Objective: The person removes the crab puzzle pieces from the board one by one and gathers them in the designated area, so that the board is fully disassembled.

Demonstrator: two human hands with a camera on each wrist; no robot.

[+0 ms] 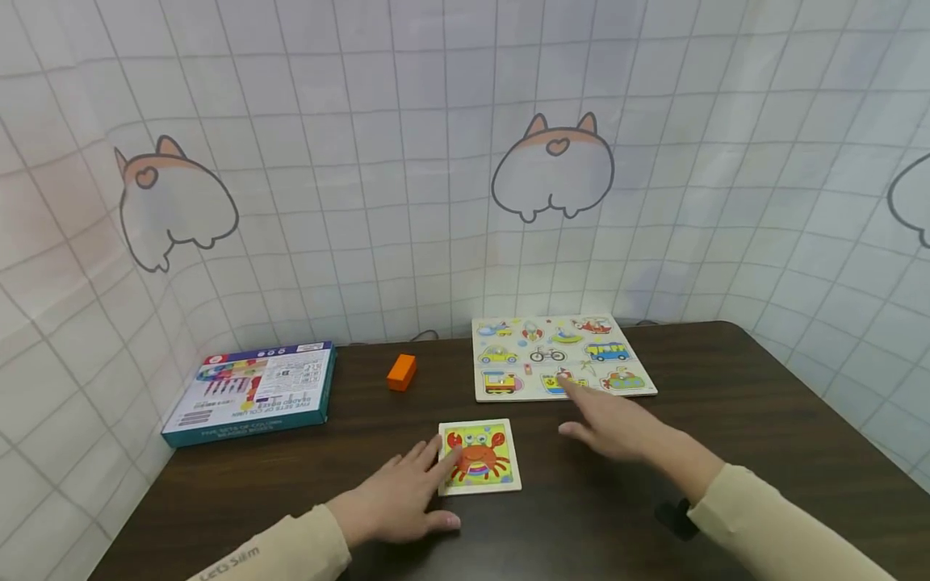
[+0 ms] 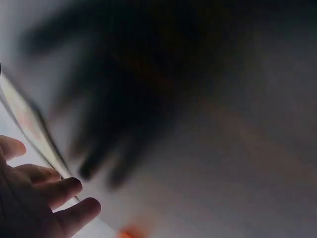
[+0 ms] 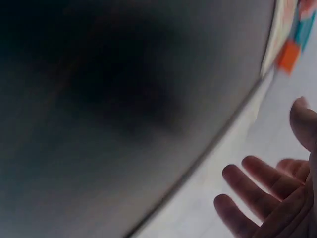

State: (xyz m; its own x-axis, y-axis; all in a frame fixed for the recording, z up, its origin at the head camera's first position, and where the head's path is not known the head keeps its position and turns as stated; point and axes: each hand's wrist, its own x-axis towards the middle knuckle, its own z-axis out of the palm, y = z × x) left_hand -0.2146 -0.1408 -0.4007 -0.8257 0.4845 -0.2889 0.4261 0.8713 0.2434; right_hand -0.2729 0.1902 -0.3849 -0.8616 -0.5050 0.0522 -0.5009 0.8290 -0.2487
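Note:
In the head view my left hand point(image 1: 400, 499) is at the left edge of a small square crab puzzle point(image 1: 479, 464), fingers spread and index fingertip over the picture. Whether that fingertip touches it, I cannot tell. The left wrist view shows the same hand point(image 2: 37, 198) with extended fingers and nothing gripped. My right hand point(image 1: 617, 421) reaches toward a vehicle puzzle board point(image 1: 534, 391), its index finger overlapping the boat piece point(image 1: 555, 386) near the front edge. Contact there is unclear. Seen from the right wrist, this hand point(image 3: 272, 203) has loosely extended fingers and holds nothing.
An orange block point(image 1: 402, 373) lies left of the vehicle board on the dark wooden table point(image 1: 538, 532). Farther left is a flat teal-edged box point(image 1: 250, 395). A grid-patterned curtain point(image 1: 407, 177) hangs behind the table and along both sides.

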